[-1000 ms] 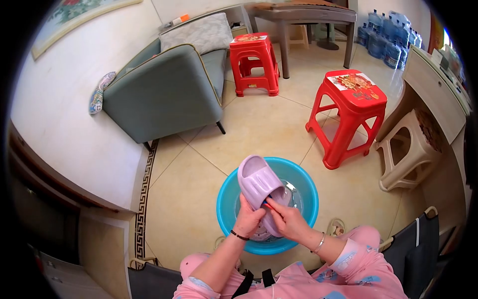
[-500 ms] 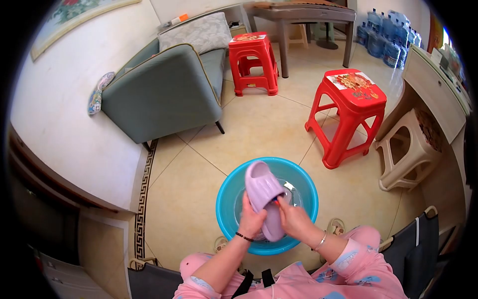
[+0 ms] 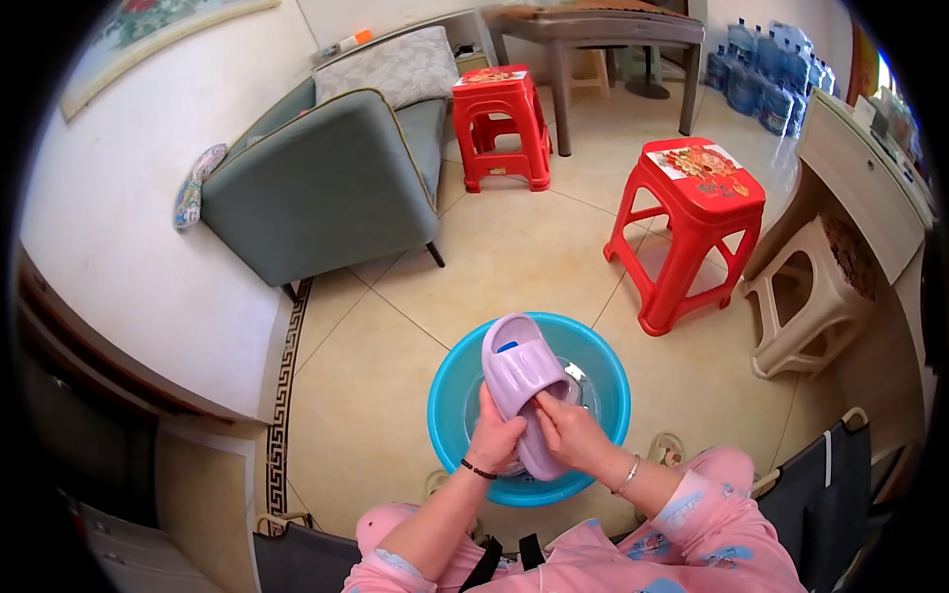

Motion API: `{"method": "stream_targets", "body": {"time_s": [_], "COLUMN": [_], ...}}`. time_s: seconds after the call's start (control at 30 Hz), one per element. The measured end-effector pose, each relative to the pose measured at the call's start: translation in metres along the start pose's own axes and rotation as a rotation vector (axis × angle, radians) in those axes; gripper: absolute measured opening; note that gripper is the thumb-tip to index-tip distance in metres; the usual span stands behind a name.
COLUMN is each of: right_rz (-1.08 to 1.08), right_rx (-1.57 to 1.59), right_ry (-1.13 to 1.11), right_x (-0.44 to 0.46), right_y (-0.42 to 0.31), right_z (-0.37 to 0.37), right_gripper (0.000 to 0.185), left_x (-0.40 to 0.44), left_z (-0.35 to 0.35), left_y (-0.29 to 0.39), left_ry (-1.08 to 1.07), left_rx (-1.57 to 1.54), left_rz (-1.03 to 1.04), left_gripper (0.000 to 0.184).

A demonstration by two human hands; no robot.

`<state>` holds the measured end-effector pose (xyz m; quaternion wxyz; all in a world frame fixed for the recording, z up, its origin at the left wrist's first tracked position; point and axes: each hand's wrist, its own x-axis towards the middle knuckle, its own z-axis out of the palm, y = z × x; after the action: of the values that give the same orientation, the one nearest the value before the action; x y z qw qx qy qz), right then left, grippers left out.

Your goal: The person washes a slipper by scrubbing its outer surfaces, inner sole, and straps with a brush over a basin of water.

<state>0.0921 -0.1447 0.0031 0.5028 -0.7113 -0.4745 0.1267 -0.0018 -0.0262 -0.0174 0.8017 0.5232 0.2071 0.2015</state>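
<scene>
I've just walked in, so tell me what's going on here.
A person is holding a lilac slipper over a blue basin on the floor. The left hand grips the slipper's side, while the right hand reaches in under its strap. Something blue shows at the strap's far edge.

Label check, my head view: I can read no text, brand, number or sign on anything around me; none legible.
</scene>
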Motion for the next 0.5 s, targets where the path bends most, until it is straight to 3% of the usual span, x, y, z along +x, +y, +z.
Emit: {"method": "stream_targets", "body": {"time_s": [0.1,0.17,0.3,0.47,0.5], "right_rz": [-0.003,0.17,0.177,-0.064,0.041], "right_rx": [-0.01,-0.112,-0.177,0.023,0.015], "right_ry": [0.082,0.171,0.159,0.019,-0.126], "right_x": [-0.001,0.003,0.004,-0.002,-0.006], "right_y": [0.002,0.015,0.019,0.0,-0.01], "right_z": [0.002,0.002,0.009,-0.004,-0.009], "right_gripper": [0.014,0.015,0.014,0.03,0.038], "left_x": [0.001,-0.001,-0.003,0.006,0.011], "left_z": [0.002,0.009,0.013,-0.006,-0.011], "left_y": [0.004,0.0,-0.004,0.007,0.011], "left_ry": [-0.024,-0.01,0.016,0.002,0.025], "left_rx": [-0.001,0.157,0.235,-0.027,-0.06], "left_rz": [0.018,0.086,0.162,0.082,0.079], "left_gripper": [0.088,0.087,0.087,0.084,0.081]}}
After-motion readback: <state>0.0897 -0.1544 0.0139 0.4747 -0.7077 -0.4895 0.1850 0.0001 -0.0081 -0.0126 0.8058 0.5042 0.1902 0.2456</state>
